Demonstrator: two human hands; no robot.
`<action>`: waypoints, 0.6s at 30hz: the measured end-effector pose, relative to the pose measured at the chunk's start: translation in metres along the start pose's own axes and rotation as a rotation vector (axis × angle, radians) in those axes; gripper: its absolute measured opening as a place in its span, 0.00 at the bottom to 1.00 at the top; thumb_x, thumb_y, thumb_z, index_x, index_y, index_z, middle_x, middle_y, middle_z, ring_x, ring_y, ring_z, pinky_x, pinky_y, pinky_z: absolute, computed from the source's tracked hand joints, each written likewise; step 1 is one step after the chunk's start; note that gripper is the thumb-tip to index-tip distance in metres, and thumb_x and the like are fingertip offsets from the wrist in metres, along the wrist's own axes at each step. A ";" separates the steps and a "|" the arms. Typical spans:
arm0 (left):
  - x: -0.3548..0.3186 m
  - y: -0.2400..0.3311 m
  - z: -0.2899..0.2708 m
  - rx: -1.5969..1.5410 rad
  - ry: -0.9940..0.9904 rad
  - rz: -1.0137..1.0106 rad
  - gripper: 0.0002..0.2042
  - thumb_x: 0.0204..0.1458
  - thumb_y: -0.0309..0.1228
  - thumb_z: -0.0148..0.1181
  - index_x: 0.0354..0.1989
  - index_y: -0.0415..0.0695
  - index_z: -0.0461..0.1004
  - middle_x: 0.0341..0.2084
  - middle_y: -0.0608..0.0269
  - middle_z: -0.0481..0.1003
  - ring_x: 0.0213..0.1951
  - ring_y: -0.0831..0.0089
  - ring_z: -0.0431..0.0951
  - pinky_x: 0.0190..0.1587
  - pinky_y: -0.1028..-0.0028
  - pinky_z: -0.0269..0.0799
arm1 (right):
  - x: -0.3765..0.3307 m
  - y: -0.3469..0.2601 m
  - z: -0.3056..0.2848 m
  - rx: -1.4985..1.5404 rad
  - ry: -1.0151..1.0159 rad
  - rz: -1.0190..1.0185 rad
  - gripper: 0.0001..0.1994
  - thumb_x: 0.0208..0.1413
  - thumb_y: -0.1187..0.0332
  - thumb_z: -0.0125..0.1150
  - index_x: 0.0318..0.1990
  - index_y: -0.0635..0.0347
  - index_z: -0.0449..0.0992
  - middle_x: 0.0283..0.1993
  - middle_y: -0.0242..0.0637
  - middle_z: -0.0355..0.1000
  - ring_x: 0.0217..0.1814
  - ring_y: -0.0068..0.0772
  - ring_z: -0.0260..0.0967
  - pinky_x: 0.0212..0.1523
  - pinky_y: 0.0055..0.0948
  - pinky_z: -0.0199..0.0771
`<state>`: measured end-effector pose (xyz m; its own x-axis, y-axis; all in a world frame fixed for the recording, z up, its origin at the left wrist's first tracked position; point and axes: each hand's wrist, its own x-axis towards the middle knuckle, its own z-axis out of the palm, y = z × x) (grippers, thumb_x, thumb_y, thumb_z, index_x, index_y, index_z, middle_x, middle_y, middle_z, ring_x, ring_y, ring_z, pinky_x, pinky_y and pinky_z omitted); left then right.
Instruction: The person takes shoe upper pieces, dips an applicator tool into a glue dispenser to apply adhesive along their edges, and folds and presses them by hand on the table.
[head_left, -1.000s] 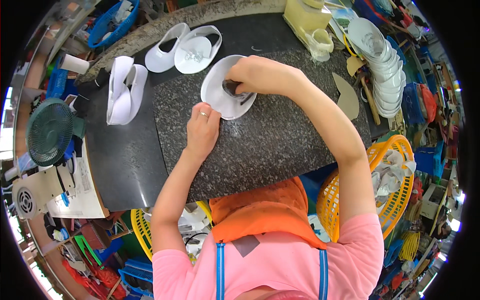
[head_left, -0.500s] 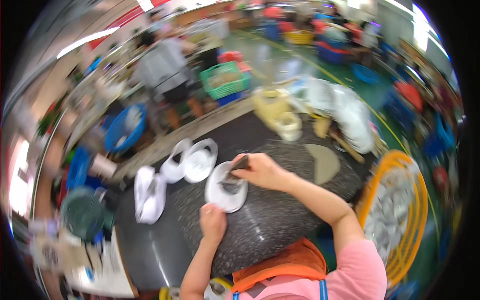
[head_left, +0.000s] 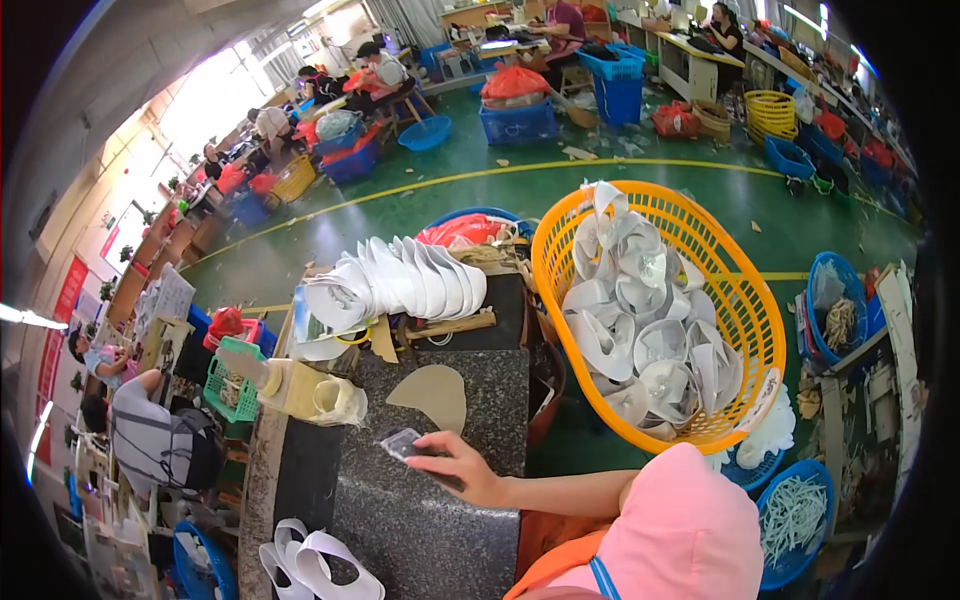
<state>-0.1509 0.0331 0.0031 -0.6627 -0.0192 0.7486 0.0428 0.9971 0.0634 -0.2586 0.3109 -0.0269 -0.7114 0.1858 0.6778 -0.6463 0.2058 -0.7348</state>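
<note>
My right hand is closed around a flat tool with a dark handle and a pale, glossy square end. It hovers above a speckled dark stone slab on the bench. Just beyond the tool, a beige half-round flat piece lies on the slab. White shoe uppers show at the bottom edge, cut off by the frame. Out of sight is my left hand.
A yellowish, crusted pot stands at the bench's left edge. Behind it lies a row of nested white shaped pieces. To the right, an orange basket holds white uppers. Blue tubs sit on the green floor; other people work farther off.
The view has swung to the right. My right hand has left the white piece and carried the tool toward the beige piece. My left hand, earlier on the white piece, has dropped out of view.
</note>
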 end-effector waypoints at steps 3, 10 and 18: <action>-0.006 -0.009 0.003 0.112 0.020 0.013 0.04 0.43 0.19 0.59 0.26 0.40 0.70 0.28 0.51 0.69 0.33 0.54 0.69 0.38 0.60 0.66 | -0.003 0.001 0.010 0.030 -0.064 -0.048 0.23 0.45 0.79 0.61 0.51 0.55 0.72 0.53 0.44 0.60 0.56 0.44 0.60 0.55 0.34 0.61; 0.003 -0.010 0.009 0.113 0.120 -0.037 0.04 0.44 0.20 0.58 0.26 0.39 0.69 0.28 0.52 0.69 0.32 0.54 0.69 0.38 0.60 0.66 | -0.005 0.003 0.021 0.036 -0.168 -0.043 0.25 0.44 0.78 0.60 0.54 0.56 0.68 0.55 0.45 0.58 0.58 0.45 0.58 0.57 0.37 0.59; -0.007 0.003 0.005 0.007 0.268 -0.118 0.03 0.46 0.20 0.57 0.27 0.39 0.69 0.28 0.52 0.68 0.32 0.55 0.69 0.37 0.61 0.67 | 0.008 -0.008 -0.029 0.041 -0.191 -0.025 0.17 0.48 0.78 0.59 0.48 0.59 0.73 0.48 0.41 0.67 0.49 0.38 0.67 0.50 0.32 0.67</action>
<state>-0.1499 0.0362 -0.0050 -0.4414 -0.1533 0.8841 -0.0288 0.9872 0.1568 -0.2512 0.3385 -0.0147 -0.7319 -0.0059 0.6814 -0.6725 0.1676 -0.7209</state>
